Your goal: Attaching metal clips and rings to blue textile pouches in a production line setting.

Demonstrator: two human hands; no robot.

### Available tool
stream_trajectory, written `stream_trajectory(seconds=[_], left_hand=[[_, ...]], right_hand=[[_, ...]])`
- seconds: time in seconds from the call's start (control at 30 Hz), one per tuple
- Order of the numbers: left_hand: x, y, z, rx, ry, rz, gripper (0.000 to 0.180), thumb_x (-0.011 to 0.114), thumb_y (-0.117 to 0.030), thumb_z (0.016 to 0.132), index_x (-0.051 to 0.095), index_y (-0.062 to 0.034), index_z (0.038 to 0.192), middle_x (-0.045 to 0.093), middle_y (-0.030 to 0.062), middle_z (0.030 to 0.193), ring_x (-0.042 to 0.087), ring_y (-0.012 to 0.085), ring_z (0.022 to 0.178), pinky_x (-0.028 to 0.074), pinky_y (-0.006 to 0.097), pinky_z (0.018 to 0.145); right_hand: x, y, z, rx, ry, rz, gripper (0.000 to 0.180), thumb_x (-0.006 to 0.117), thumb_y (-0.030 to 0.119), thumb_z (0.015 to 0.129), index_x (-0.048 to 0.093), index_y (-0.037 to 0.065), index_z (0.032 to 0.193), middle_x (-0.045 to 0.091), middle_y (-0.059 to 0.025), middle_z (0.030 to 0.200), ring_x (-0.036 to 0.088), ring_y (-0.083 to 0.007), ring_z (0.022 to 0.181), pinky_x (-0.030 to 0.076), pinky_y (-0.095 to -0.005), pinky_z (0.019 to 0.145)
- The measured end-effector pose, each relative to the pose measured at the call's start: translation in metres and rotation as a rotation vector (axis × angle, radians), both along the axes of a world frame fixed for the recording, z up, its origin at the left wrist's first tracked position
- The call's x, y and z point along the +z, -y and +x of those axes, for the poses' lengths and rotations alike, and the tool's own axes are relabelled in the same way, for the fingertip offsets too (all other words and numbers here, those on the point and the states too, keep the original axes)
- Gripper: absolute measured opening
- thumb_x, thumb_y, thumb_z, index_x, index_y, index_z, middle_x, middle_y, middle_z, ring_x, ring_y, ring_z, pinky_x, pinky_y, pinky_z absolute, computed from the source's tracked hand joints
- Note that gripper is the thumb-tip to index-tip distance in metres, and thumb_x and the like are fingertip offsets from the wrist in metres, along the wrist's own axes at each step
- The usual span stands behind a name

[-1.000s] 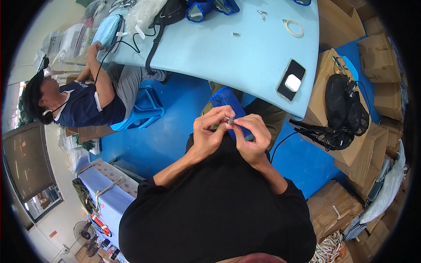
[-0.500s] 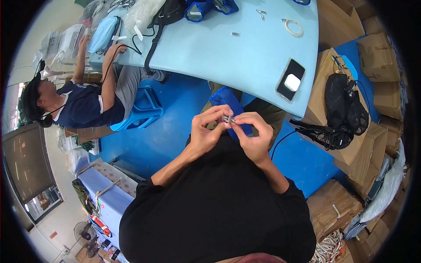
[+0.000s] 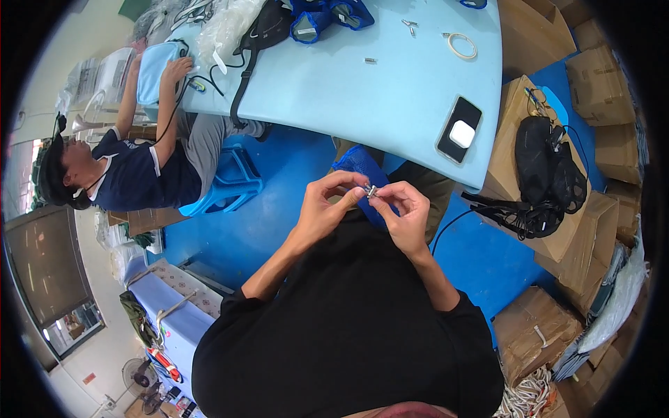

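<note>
Over my lap, a small silvery metal fitting (image 3: 371, 190) is pinched between the fingertips of both hands. My left hand (image 3: 326, 202) grips it from the left with thumb and fingers. My right hand (image 3: 405, 214) closes on its other side. The fingertips partly cover the fitting, so its exact kind is unclear. Just beyond my hands, a blue mesh pouch (image 3: 360, 161) lies across my lap, its near end hidden behind them.
The light-blue table (image 3: 313, 90) bears a phone (image 3: 454, 146) under a white case (image 3: 462, 134), a tape roll (image 3: 475, 51), small metal pieces (image 3: 370, 60) and blue pouches (image 3: 310, 28). A co-worker (image 3: 150, 167) sits at left. Cardboard boxes (image 3: 498, 157) and black bags (image 3: 540, 164) stand at right.
The metal fitting has turned in my fingers and shifted slightly right. The co-worker's hands have moved onto the light-blue bag at the table's left end.
</note>
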State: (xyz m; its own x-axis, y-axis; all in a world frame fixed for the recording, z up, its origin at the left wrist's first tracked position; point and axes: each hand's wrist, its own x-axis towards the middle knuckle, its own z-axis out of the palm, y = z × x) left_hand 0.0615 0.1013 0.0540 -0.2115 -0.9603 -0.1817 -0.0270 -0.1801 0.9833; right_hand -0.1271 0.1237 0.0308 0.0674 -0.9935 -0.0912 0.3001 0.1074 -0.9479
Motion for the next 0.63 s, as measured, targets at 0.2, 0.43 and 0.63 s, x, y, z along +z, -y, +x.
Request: stream_trajectory(seconds=[0.2, 0.43, 0.63], left_hand=[[0.002, 0.005, 0.0, -0.049, 0.069, -0.015, 0.014, 0.075, -0.012, 0.097, 0.075, 0.0011, 0.102, 0.073, 0.0075, 0.108, 0.07, 0.0135, 0.095, 0.056, 0.029, 0.083], [-0.001, 0.008, 0.003, -0.048, 0.025, 0.013, 0.014, 0.078, -0.012, 0.095, 0.077, 0.0009, 0.1, 0.072, 0.0093, 0.109, 0.069, 0.0139, 0.097, 0.056, 0.029, 0.084], [-0.006, 0.004, 0.0, 0.009, -0.006, -0.017, 0.013, 0.078, -0.011, 0.095, 0.078, 0.0006, 0.101, 0.072, 0.01, 0.111, 0.069, 0.015, 0.099, 0.056, 0.028, 0.084]], right_hand=[[0.01, 0.004, 0.003, -0.077, -0.308, -0.177, 0.018, 0.075, -0.006, 0.089, 0.068, -0.003, 0.106, 0.074, -0.0093, 0.094, 0.072, -0.0133, 0.087, 0.057, -0.0266, 0.081], [0.023, 0.012, 0.004, -0.059, -0.48, -0.271, 0.027, 0.078, -0.004, 0.083, 0.069, -0.001, 0.108, 0.072, -0.0126, 0.095, 0.072, -0.0214, 0.085, 0.057, -0.0319, 0.079], [0.008, 0.011, 0.01, -0.125, -0.68, -0.429, 0.035, 0.086, 0.005, 0.078, 0.069, 0.001, 0.109, 0.072, -0.0123, 0.1, 0.071, -0.0268, 0.092, 0.057, -0.0374, 0.084]])
